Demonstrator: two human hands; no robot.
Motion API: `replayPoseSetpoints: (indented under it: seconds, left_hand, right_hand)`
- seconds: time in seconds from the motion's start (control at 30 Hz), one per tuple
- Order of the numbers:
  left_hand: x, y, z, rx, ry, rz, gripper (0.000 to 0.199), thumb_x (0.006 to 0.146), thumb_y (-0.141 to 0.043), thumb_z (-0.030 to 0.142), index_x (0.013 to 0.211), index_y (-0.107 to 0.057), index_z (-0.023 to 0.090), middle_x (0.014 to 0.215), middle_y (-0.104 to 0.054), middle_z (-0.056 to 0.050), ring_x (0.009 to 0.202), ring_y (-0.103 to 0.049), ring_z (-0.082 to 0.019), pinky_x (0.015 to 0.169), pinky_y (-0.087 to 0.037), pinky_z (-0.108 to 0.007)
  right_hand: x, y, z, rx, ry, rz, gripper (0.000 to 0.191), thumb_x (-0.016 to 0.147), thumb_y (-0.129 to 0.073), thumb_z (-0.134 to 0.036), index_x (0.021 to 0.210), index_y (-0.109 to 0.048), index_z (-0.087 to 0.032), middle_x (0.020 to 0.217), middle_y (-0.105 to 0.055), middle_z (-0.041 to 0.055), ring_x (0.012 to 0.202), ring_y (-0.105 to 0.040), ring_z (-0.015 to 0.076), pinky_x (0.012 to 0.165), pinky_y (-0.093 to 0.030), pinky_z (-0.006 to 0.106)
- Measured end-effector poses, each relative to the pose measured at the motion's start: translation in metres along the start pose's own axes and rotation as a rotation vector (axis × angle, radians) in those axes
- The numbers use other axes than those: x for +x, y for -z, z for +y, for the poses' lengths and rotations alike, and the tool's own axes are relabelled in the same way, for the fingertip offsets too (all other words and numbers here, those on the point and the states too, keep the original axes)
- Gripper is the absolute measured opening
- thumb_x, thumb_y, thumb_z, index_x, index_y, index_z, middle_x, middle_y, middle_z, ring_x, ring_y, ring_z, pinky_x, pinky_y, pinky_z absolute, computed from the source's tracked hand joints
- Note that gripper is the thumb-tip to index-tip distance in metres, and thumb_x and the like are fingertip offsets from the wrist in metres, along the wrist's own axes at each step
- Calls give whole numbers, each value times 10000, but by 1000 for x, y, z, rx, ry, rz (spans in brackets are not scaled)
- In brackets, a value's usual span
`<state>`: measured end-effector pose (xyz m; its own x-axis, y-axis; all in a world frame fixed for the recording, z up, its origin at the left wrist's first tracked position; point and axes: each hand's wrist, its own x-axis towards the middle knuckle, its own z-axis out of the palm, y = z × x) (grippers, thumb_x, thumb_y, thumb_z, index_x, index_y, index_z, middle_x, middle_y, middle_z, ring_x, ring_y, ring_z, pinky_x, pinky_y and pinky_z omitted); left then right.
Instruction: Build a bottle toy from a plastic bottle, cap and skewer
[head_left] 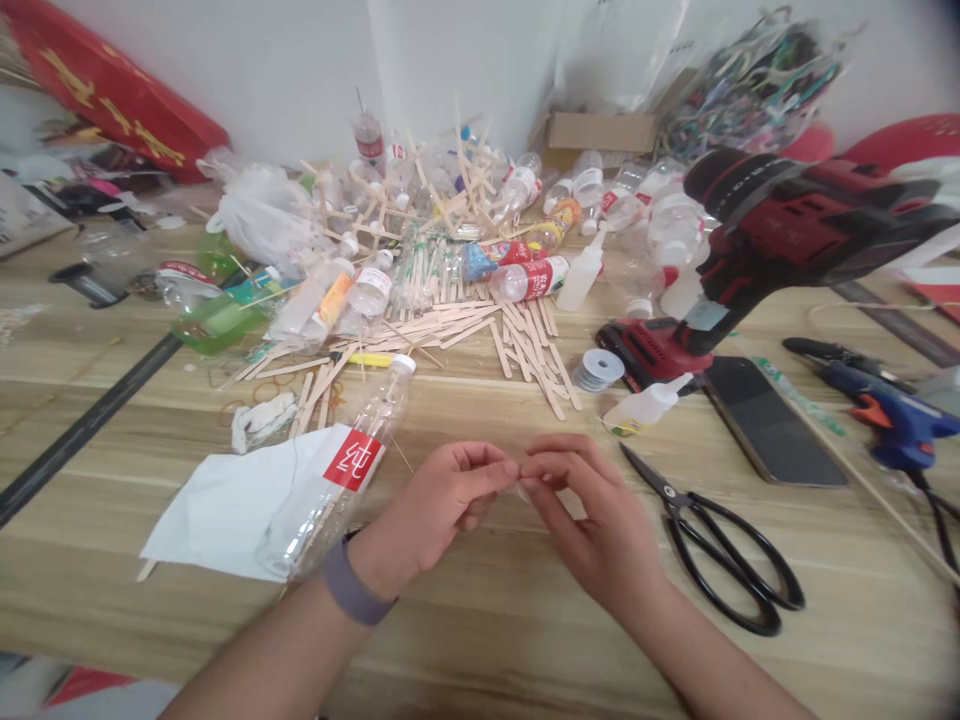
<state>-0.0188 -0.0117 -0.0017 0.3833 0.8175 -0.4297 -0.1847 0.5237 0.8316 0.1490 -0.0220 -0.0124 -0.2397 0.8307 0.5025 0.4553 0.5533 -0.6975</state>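
My left hand (442,505), with a purple band at the wrist, is closed in a pinch at the centre of the table. Its fingertips meet those of my right hand (589,510), which is also pinched. Whatever lies between the fingertips is too small to make out. A clear plastic bottle (319,510) with a red label and white cap lies left of my left hand, partly over a white sheet (217,505). Black-handled scissors (720,550) rest just right of my right hand.
Wooden sticks (525,350) and plastic bottles are heaped at the back. A red and black drill (780,220), a phone (772,420), a blue glue gun (877,400), a wire spool (598,370) and a small glue bottle (649,405) stand or lie at the right.
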Motion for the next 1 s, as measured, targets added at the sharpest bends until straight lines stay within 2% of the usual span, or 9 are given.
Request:
replayPoseSetpoints:
  seconds: [0.1, 0.17, 0.33, 0.47, 0.63, 0.7, 0.77, 0.83, 1.0]
  left_hand:
    - [-1, 0, 1, -29, -43, 138, 276, 734, -699, 391, 708, -532, 173, 488, -286, 106, 442, -188, -52, 418, -125, -223]
    - [-1, 0, 1, -30, -62, 186, 282, 735, -696, 399, 728, -527, 173, 507, -287, 106, 449, -182, -50, 419, -124, -219]
    - [-1, -4, -5, 106, -165, 180, 304, 818, -607, 444, 711, -506, 177, 536, -309, 88, 481, -228, -64, 427, -172, -210]
    - [-2, -5, -5, -9, -156, 98, 300, 853, -549, 433, 701, -498, 180, 598, -359, 64, 518, -285, -70, 434, -204, -191]
    - [-5, -4, 1, -136, -150, -123, 354, 906, -447, 467, 763, -578, 171, 480, -262, 91, 415, -158, -59, 401, -127, -211]
    - [-7, -5, 0, -135, -130, -184, 407, 923, -416, 469, 646, -475, 177, 494, -294, 84, 402, -148, -49, 399, -126, -218]
    - [-7, -6, -2, -104, -134, -166, 419, 925, -429, 449, 604, -358, 189, 535, -297, 81, 422, -182, -50, 411, -156, -213]
    - [-9, -7, -4, 28, -164, -129, 412, 932, -422, 445, 614, -338, 197, 542, -290, 81, 448, -231, -63, 433, -204, -212]
    - [-12, -8, 3, 540, -306, -98, 403, 968, -352, 396, 664, -499, 177, 574, -418, 52, 536, -355, -91, 526, -289, -232]
  right_hand:
    - [0, 2, 4, 170, -130, 50, 114, 892, -547, -185, 799, -590, -235, 922, -599, 46, 929, -577, 191, 781, -460, 294]
    - [-1, 1, 6, 407, -266, 52, 101, 908, -555, -238, 812, -587, -244, 966, -607, 35, 909, -553, 175, 767, -433, 277]
    - [-1, -3, 3, 1004, -528, 28, 103, 864, -658, -310, 823, -590, -245, 871, -668, -3, 659, -492, 105, 639, -395, 222]
    - [5, 1, -1, 1228, -636, 56, 141, 815, -716, -273, 796, -584, -226, 723, -672, -20, 516, -459, 66, 530, -352, 191]
    - [5, 1, -2, 1328, -720, -35, 158, 805, -727, -275, 810, -581, -212, 619, -637, -39, 432, -419, 39, 448, -277, 169]
    - [3, -1, -3, 1320, -742, -88, 174, 810, -721, -297, 806, -572, -207, 593, -619, -42, 445, -433, 46, 444, -272, 170]
    - [1, -4, -4, 1267, -749, -146, 197, 813, -719, -326, 806, -565, -204, 578, -599, -42, 486, -456, 62, 458, -288, 175]
    - [0, -5, -3, 1182, -728, -196, 224, 819, -712, -362, 810, -559, -199, 576, -580, -43, 529, -467, 75, 488, -315, 185]
    - [-1, -4, -1, 1030, -664, -296, 266, 842, -676, -416, 799, -543, -190, 566, -543, -48, 535, -430, 83, 504, -309, 211]
